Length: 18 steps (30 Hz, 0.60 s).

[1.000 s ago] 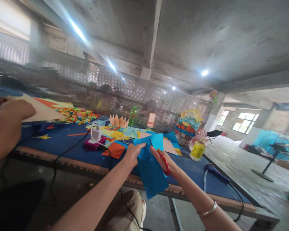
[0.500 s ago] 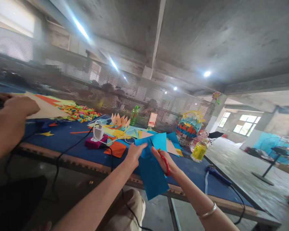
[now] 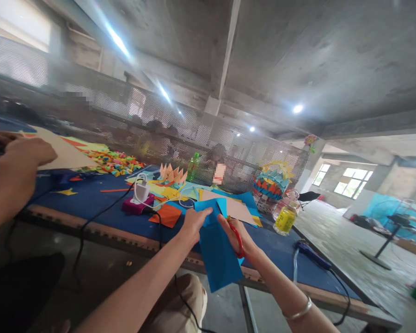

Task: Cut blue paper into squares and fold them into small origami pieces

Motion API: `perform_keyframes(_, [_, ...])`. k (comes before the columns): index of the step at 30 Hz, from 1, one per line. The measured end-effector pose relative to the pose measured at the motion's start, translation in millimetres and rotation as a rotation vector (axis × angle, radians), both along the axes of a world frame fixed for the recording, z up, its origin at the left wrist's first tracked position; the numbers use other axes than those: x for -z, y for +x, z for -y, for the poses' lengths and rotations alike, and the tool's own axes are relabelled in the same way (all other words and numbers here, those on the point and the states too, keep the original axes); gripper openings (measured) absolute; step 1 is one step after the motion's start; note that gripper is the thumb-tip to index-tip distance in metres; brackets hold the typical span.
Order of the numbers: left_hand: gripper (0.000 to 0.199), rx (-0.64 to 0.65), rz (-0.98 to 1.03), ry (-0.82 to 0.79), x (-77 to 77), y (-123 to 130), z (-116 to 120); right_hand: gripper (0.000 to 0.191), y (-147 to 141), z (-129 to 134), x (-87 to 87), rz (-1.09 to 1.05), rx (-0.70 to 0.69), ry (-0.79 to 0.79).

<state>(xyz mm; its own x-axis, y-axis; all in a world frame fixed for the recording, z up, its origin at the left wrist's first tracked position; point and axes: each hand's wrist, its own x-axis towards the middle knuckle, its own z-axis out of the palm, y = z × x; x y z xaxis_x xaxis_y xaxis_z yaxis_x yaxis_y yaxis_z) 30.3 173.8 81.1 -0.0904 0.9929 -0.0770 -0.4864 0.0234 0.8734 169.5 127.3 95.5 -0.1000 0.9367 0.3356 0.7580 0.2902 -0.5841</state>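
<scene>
A blue paper sheet (image 3: 219,259) hangs over the front edge of the table. My left hand (image 3: 194,224) pinches its upper left side, with the thumb or index finger lying across it. Red-handled scissors (image 3: 238,238) are in my right hand (image 3: 236,233), their dark blades at the top of the paper, partly hidden. A blue flap stands up beside the blades. Behind it, a pale pink sheet (image 3: 234,206) lies on other coloured papers. An orange paper square (image 3: 166,216) lies left of my left hand.
Left, a person's hands (image 3: 31,150) hold a cream sheet (image 3: 60,150). The blue table (image 3: 100,203) bears a purple power block (image 3: 133,205), cables, a green bottle (image 3: 193,167), a yellow-labelled bottle (image 3: 284,218), a paper basket (image 3: 272,182) and a glue gun (image 3: 314,255).
The blue flap at the top of the sheet has folded over and narrowed, uncovering more of the pale pink sheet behind. My hands have barely moved.
</scene>
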Motion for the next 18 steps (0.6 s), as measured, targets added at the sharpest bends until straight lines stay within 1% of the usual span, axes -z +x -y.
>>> perform_keyframes(3, [0.019, 0.04, -0.031, -0.013, -1.1, -1, 0, 0.058, -1, 1, -1.0, 0.02, 0.016, -0.005])
perform_keyframes(8, [0.016, 0.067, -0.064, -0.014, -3.7, -2, 4, 0.059, -2, 2, -0.5, 0.052, 0.023, -0.003])
perform_keyframes(14, [0.014, 0.046, -0.107, -0.02, -7.5, -4, 10, 0.058, 0, 1, 1.5, 0.069, 0.015, 0.021])
perform_keyframes(18, [0.015, 0.044, -0.1, -0.026, -5.7, -5, 10, 0.057, 0, 1, 1.1, 0.073, 0.006, 0.01])
